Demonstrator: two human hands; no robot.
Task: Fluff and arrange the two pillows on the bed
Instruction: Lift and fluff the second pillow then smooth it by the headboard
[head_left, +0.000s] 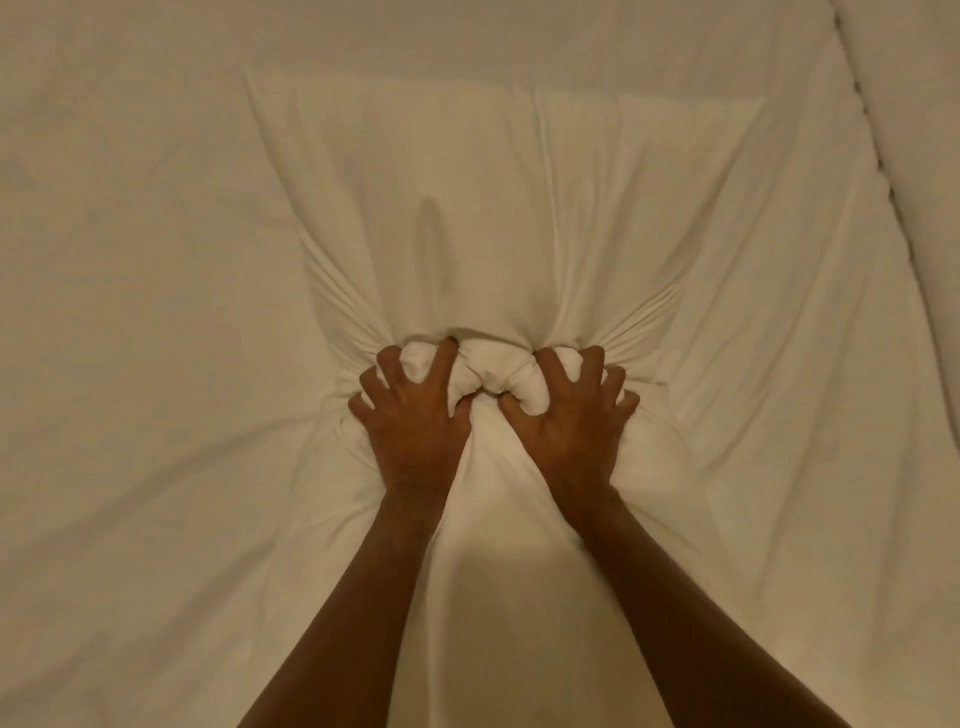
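Observation:
One cream pillow lies flat on the bed, filling the middle of the view. My left hand and my right hand sit side by side near the pillow's centre. Both have their fingers dug into the stuffing, bunching the fabric into a lump between them. Creases fan out from the grip to both sides. A second pillow does not show clearly in this view.
The cream bedsheet spreads out to the left and right of the pillow. At the upper right a stitched seam runs diagonally along a padded white edge.

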